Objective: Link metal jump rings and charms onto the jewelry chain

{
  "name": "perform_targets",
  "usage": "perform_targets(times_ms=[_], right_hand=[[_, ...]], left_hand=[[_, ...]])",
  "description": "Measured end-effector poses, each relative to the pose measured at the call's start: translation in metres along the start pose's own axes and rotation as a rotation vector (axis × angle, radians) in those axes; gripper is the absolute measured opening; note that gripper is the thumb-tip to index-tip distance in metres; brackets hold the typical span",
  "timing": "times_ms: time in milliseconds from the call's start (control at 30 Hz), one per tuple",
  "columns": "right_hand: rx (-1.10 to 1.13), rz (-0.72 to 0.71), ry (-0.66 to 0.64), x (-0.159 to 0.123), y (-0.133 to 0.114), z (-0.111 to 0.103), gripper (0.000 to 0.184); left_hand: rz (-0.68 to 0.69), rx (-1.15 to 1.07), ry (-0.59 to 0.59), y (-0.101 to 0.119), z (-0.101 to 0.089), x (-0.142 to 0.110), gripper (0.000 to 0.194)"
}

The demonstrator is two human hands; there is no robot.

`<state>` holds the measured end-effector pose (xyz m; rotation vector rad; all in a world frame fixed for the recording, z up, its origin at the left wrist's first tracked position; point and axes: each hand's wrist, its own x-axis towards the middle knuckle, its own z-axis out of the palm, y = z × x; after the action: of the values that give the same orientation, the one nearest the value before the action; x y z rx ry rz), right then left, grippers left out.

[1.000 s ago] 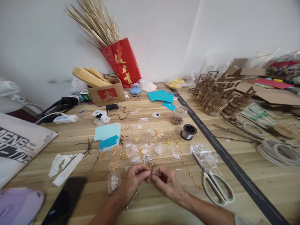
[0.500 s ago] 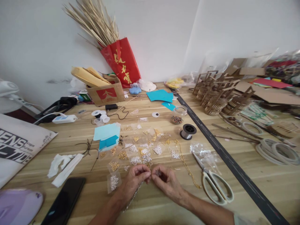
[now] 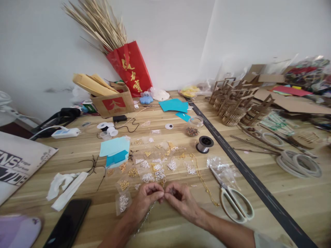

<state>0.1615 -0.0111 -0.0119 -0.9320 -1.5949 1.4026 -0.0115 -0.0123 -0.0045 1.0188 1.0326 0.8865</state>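
My left hand [image 3: 148,200] and my right hand [image 3: 182,202] meet fingertip to fingertip near the table's front, both pinched closed. A thin silver chain [image 3: 145,219] hangs down from my left fingers, beside the wrist. What my right fingertips pinch is too small to make out. Just beyond the hands lie small bags and piles of silver findings [image 3: 159,174] and gold findings [image 3: 133,172]. A bag of silver rings [image 3: 123,202] is left of my left hand. A gold chain [image 3: 205,186] stretches across the wood to the right of my right hand.
Scissors [image 3: 235,203] lie at right beside a clear plastic bag [image 3: 224,168]. A wire spool [image 3: 205,144] and a bead jar [image 3: 192,131] stand farther back. At left are a black phone [image 3: 68,222] and white strips [image 3: 69,191]. Small wooden baskets [image 3: 232,112] stand at back right.
The whole view has shifted slightly, so the table's things appear a little farther left. Both hands keep the same pinched pose, fingertips together.
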Motion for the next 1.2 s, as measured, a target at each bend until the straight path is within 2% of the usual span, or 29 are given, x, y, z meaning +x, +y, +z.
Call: perform_targets(times_ms=[400, 967, 1200], right_hand=[[0.061, -0.013, -0.035, -0.0004, 0.0010, -0.0002, 0.035], [0.108, 0.006, -0.041, -0.0005, 0.0016, 0.0001, 0.039], [0.134, 0.024, -0.084, -0.0013, -0.0010, -0.0012, 0.036]], left_hand=[[-0.077, -0.175, -0.083, -0.0035, -0.0029, 0.0003, 0.026], [-0.116, -0.233, -0.116, -0.0009, -0.0031, 0.0003, 0.029], [-0.142, -0.291, -0.110, 0.0004, -0.0027, 0.0012, 0.030]])
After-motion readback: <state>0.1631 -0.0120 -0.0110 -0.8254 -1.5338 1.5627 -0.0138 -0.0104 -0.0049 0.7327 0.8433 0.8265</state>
